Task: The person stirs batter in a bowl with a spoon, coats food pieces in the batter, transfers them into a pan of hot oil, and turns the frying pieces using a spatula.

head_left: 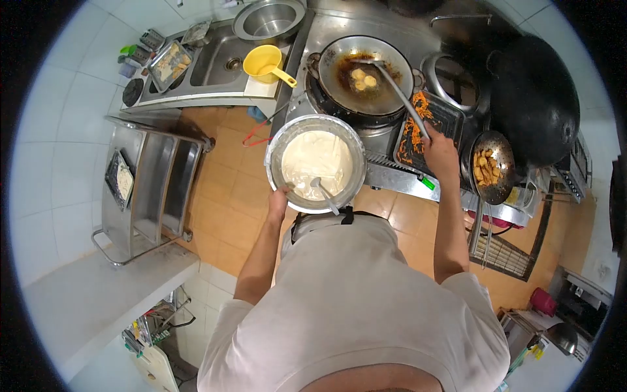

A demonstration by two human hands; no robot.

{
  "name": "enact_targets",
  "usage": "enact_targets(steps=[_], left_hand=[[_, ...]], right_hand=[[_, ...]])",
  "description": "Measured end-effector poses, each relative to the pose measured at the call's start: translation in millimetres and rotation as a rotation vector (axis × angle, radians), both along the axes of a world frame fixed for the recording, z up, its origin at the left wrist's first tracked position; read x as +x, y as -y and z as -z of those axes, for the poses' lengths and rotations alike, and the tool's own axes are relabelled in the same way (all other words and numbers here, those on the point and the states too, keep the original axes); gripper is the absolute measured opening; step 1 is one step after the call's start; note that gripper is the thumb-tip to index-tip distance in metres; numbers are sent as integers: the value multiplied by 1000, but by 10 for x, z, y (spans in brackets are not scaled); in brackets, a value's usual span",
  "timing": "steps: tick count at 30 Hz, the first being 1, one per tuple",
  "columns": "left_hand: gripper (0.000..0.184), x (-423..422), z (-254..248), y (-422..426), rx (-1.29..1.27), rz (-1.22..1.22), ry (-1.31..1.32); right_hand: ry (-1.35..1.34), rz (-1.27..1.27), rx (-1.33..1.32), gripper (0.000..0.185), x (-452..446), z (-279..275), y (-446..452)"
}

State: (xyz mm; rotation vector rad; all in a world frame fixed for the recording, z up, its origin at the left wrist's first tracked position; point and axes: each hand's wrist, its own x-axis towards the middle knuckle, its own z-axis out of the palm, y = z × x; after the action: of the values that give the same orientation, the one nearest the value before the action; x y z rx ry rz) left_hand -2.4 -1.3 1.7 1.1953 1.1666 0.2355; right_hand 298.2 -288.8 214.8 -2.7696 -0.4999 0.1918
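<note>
Over wok (332, 73), your right hand (441, 153) closes round long utensil (406, 102), tip beside golden pieces (370, 81); nudge gently, low in oil. Left hand (278, 200) clasps rim of batter bowl (358, 160), spoon (326, 193) inside; keep it level.

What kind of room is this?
Probably a restaurant-style kitchen: there's a big round metal wok with food frying in oil, a huge black wok, and a rectangular steel sink.
</note>
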Motion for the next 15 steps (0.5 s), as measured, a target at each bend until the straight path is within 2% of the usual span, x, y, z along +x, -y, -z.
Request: enact_targets(steps=[4, 7, 10, 11, 15], left_hand=[[38, -13, 139, -11, -24, -33, 45], [39, -22, 72, 7, -4, 13, 64], [38, -34, 134, -5, -20, 2, 54], [41, -23, 127, -14, -29, 14, 77], [49, -88, 272, -40, -59, 31, 72]], right_hand=[[-78, 24, -88, 38, -172, -115, -1], [-44, -66, -21, 38, -186, -106, 216], [-216, -73, 151, 43, -106, -169, 451], [-316, -9, 126, 46, -122, -314, 453], [-387, 4, 238, 46, -147, -284, 627]])
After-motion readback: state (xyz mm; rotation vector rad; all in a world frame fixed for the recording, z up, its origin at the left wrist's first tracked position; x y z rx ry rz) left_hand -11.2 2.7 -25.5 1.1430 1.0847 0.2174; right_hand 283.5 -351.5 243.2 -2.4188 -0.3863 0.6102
